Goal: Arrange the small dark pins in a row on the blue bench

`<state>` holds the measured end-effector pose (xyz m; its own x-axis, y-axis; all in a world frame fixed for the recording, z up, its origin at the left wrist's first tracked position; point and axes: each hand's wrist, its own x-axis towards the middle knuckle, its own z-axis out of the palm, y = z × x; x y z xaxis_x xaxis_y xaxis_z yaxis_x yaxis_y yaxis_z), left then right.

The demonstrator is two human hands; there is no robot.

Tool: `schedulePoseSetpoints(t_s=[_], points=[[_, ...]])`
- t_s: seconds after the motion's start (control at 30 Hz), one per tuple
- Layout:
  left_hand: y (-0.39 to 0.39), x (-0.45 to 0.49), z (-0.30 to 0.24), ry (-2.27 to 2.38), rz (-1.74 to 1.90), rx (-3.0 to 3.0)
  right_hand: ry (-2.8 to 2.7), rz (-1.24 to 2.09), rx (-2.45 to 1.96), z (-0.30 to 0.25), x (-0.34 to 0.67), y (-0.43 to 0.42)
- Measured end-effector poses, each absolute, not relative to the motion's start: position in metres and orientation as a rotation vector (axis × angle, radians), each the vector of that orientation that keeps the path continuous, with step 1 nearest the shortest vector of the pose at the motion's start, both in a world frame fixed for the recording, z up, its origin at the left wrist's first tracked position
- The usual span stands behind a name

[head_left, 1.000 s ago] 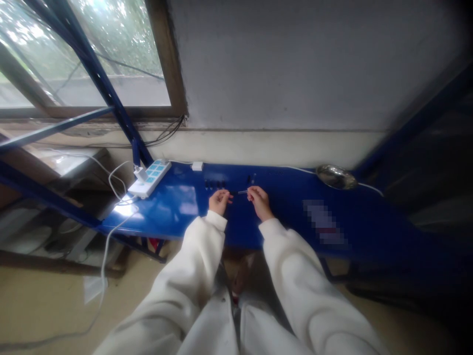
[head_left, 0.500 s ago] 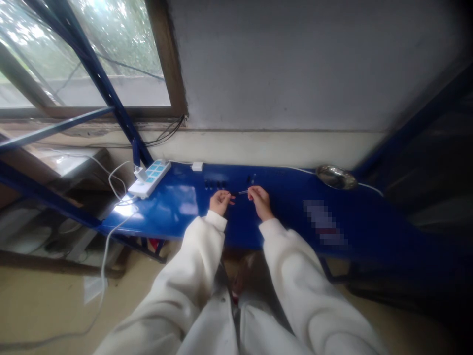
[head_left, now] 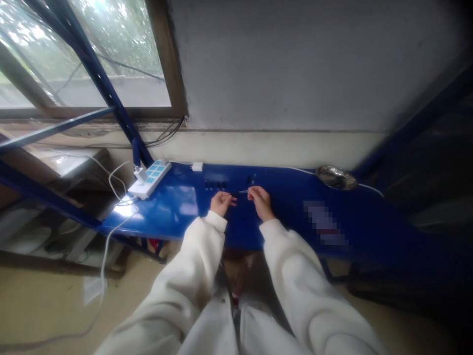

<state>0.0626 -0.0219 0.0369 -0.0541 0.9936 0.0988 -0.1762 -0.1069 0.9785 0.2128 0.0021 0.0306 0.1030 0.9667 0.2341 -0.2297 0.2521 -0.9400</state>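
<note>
My left hand (head_left: 220,202) and my right hand (head_left: 259,200) rest side by side on the blue table (head_left: 173,209), both in white sleeves. The right hand pinches a thin metal pin-like tool (head_left: 243,192) that points left toward the left hand. The left hand's fingers are curled and pinched round a small dark part I cannot make out. Just behind the hands stand a row of small dark parts (head_left: 215,185) and a few more dark parts (head_left: 251,179).
A white power strip (head_left: 150,178) with white cables lies at the table's back left. A small white adapter (head_left: 197,166) sits near the wall. A metal bowl (head_left: 336,177) stands at the back right. Blue frame bars and a window rise at the left.
The left hand has shifted slightly right toward the tool's tip. The right hand has barely moved.
</note>
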Motion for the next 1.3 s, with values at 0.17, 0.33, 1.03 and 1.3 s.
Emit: schedulePoseSetpoints(t_s=[0.17, 0.33, 1.03, 1.3], points=[[-0.021, 0.062, 0.035, 1.057, 1.373, 1.145, -1.072, 1.098, -0.899, 0.030, 0.213, 0.002], [-0.018, 0.063, 0.029, 1.105, 1.355, 1.283, -1.127, 1.130, -0.908, 0.030, 0.209, 0.001], [-0.014, 0.062, 0.028, 1.069, 1.542, 1.120, -1.019, 1.178, -0.901, 0.032, 0.211, 0.001], [-0.010, 0.057, 0.027, 1.167, 1.653, 1.099, -0.986, 1.235, -0.846, 0.028, 0.211, 0.004]])
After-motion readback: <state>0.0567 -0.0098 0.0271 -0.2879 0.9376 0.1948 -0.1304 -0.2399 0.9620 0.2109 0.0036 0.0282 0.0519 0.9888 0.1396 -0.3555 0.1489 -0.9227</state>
